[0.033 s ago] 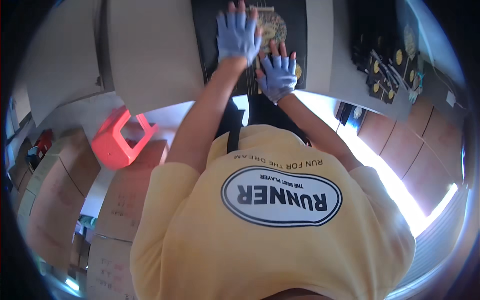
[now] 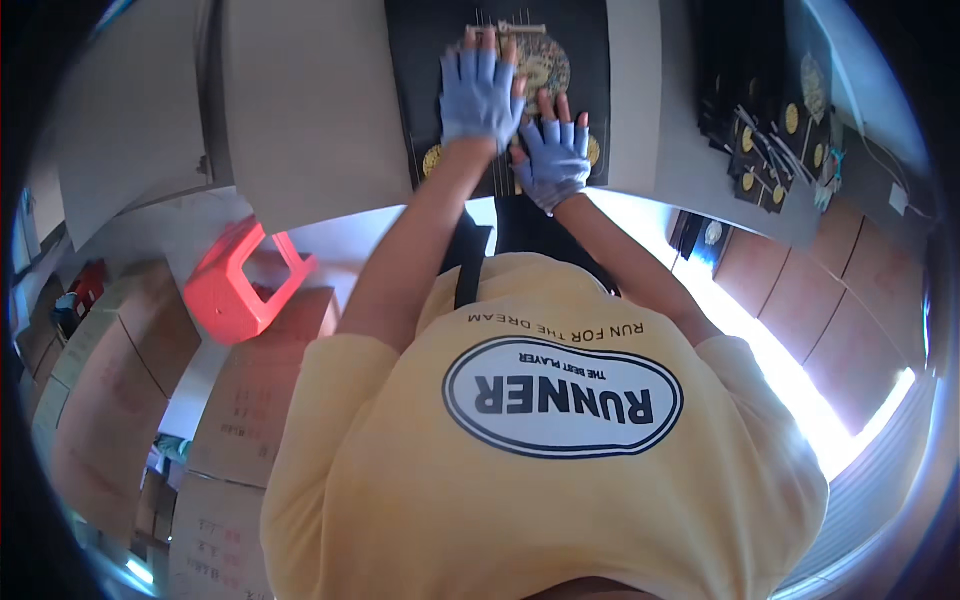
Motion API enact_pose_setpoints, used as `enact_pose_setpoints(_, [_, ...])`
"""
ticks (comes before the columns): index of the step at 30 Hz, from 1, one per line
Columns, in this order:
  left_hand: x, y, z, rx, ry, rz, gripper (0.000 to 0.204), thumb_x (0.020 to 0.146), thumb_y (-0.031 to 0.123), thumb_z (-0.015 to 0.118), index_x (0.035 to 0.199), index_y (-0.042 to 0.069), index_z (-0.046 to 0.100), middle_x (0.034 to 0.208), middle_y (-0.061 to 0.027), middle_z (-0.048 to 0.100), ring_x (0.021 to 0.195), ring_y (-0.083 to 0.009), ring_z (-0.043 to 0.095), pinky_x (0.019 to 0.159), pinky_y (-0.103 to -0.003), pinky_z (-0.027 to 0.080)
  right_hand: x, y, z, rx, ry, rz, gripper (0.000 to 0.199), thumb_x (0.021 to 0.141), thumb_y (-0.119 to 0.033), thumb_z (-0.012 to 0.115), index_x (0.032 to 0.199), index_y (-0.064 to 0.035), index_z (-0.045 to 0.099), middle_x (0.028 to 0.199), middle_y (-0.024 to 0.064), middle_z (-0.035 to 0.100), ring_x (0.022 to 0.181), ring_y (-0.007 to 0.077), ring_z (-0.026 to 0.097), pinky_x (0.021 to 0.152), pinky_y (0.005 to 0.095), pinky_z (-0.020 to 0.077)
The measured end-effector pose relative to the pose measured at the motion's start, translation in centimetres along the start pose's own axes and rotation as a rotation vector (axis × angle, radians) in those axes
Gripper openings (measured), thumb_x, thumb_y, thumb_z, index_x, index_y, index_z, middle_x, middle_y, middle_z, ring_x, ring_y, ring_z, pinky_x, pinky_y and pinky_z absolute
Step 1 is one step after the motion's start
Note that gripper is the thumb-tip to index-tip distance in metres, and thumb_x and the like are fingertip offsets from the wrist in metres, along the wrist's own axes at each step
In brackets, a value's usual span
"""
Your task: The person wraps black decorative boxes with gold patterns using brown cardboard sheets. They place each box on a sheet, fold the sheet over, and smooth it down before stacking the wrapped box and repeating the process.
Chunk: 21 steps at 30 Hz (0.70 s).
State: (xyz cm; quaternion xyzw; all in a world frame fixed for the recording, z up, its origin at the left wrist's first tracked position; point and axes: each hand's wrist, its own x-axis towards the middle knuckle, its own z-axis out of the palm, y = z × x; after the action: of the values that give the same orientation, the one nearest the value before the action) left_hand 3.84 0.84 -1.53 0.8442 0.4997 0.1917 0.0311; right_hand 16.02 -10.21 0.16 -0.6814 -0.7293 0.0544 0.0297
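Light blue gloves with bare fingertips cover both hands. My left hand [image 2: 482, 100] lies flat on a black decorated panel [image 2: 590, 50], fingers pointing away and partly spread, over the left side of a round multicoloured emblem [image 2: 550, 70]. Lower and to the right, my right hand [image 2: 554, 158] rests flat with its fingers apart, the fingertips near the emblem's lower edge. A pale bar [image 2: 520, 29] crosses above the emblem, and thin gold lines run down the panel. A small gold disc [image 2: 432, 160] shows beside my left wrist. The hands hide part of the design.
Grey board [image 2: 310, 110] covers the surface left of the panel. Black pieces with gold discs [image 2: 770, 150] are heaped at the right. Below the left edge, a red plastic stool [image 2: 225, 290] sits by cardboard boxes [image 2: 240, 420]. More brown boxes [image 2: 800, 290] stand at the right.
My left hand has slid a little toward me, uncovering more of the pale bar. My right hand stays nearly in place, shifted slightly toward me.
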Motion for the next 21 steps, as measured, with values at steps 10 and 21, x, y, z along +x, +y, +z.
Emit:
enact_pose_setpoints(10, [-6.1,3.0,-2.2,-0.171,-0.156,-0.112,0.061,0.091,0.039,0.05,0.143,0.008,0.041,0.155,-0.0172,0.027,0.144,-0.0351,0.023,0.114,-0.054,0.019,6.2,2.8,-6.6,0.027,-0.319,-0.161,0.034,0.086,-0.028,0.052,0.117,-0.0164,0.06,0.124,0.0124,0.059,0.115,0.0321,0.056,0.094,0.0475,0.0453])
enact_pose_setpoints(21, [-6.5,3.2,-3.2,-0.296,-0.175,-0.135,0.058,0.091,0.035,0.05,0.141,0.006,0.041,0.152,-0.0165,0.03,0.14,-0.0344,0.028,0.111,-0.054,0.023,38.7,-9.5,0.2,0.089,0.366,-0.438,0.051,0.088,-0.033,0.05,0.13,-0.0045,0.049,0.134,0.018,0.049,0.125,0.035,0.044,0.104,0.0466,0.0368])
